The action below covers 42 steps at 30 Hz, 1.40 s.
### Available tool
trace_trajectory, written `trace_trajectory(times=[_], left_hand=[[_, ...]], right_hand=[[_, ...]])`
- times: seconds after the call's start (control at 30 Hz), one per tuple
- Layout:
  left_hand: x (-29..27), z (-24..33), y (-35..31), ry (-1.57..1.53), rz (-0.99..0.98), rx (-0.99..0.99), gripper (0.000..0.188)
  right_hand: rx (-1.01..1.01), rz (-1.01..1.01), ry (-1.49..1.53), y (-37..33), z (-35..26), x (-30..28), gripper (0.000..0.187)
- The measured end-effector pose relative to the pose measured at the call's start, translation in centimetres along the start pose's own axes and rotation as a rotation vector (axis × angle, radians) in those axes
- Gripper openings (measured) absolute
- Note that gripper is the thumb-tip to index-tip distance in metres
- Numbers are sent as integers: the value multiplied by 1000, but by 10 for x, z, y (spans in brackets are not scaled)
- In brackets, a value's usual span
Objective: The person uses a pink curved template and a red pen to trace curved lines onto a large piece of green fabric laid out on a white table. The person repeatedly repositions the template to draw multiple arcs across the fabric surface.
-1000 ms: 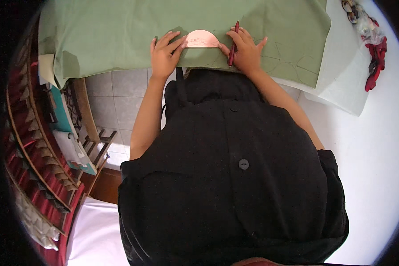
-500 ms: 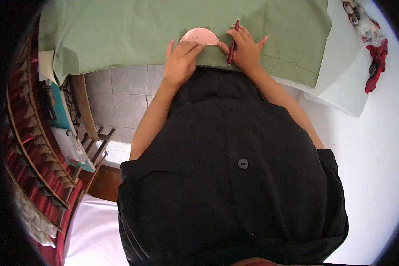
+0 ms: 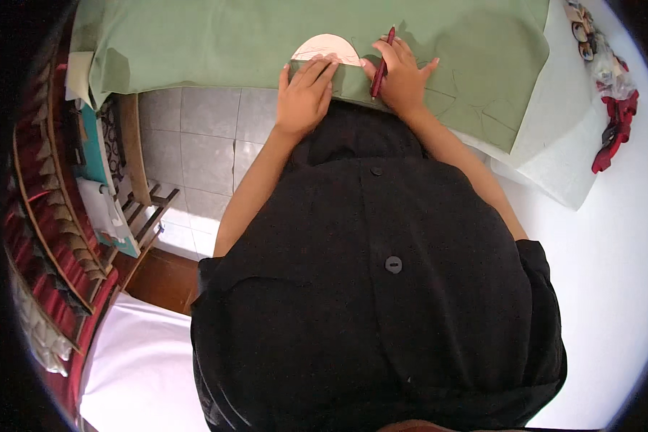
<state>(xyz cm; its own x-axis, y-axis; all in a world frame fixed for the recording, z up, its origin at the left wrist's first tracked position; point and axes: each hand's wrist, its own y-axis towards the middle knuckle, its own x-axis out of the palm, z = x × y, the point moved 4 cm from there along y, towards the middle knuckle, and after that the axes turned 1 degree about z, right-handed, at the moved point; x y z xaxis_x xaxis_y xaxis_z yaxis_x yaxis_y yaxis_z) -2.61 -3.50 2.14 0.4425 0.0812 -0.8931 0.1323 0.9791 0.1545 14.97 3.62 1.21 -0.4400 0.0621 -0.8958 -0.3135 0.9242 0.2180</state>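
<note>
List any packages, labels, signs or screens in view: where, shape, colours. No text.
No screens or signs in view.
Clear plastic bag: far right on the white sheet, crumpled, holding small round brown and cream pieces.
Teal flat pack: left edge, leaning by the wooden rack, rectangular; whether it is a package cannot be told.
On the green fabric: only the pink half-round template, not a label.

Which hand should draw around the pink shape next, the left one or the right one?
Probably the right hand. It already holds the red pencil, just beside the pink half-round shape on the green cloth. The left hand lies flat on the shape's lower edge, pinning it, and holds no pencil.
</note>
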Motion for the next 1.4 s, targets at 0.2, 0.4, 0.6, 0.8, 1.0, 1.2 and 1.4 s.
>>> trace_trajectory(times=[0.2,0.4,0.6,0.8,1.0,1.2,1.4], left_hand=[[4,3,-3,51,7,-36,45],[7,4,-7,23,-6,-61,45],[2,1,-5,-6,16,-78,42],[-40,-21,29,-86,156,-170,39],[-32,-61,52,-57,-44,-121,48],[-25,-79,72,-163,-148,43,49],[-34,-92,83,-191,-248,171,56]], right_hand=[[1,4,-5,1,-2,-1,39],[-24,9,-13,1,-1,-1,41],[-38,-35,-17,2,2,-3,42],[7,-79,-10,4,-1,-5,44],[-4,-40,29,2,-6,-9,44],[71,-41,14,-1,0,2,48],[140,12,16,-4,-4,-3,51]])
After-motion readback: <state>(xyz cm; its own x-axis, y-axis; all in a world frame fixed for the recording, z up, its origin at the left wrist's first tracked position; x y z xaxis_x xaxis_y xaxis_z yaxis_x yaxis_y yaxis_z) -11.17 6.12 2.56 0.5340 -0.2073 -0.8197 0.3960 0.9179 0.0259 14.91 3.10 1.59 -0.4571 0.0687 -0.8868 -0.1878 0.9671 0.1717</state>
